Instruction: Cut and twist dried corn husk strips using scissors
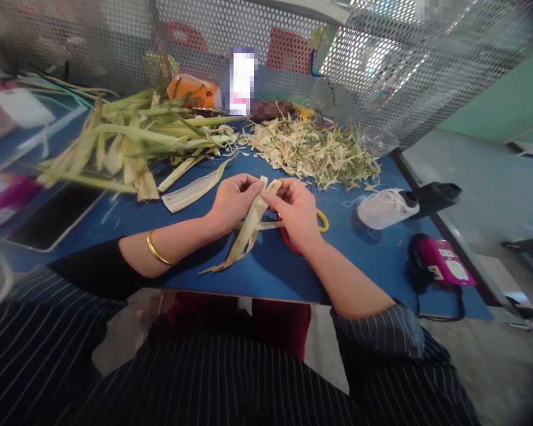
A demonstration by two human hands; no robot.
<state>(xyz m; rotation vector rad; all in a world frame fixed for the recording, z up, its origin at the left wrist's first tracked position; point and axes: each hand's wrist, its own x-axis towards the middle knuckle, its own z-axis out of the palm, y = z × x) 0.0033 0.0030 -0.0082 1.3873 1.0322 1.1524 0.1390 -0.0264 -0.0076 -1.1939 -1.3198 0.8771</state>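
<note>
A pale, dry plant leaf strip (250, 228) is pinched at its top by both hands over the front of the blue table. My left hand (233, 201) grips one upper end between thumb and fingers. At the other upper end, my right hand (298, 208) does the same, and the two ends stand slightly apart. The strip's ragged tail hangs down toward the table edge. Scissors (323, 220) with red and yellow handles lie beneath my right hand, partly covered by it. Just beyond my left hand rests a single flat leaf piece (195, 189).
Long green-yellow leaves (128, 133) are heaped at the back left, shredded scraps (302, 148) at the back centre. To the right stand a white thread spool (384, 209) and a magenta box (446, 260). A dark-screened phone (55, 219) lies left. Perforated metal (195, 35) borders the rear.
</note>
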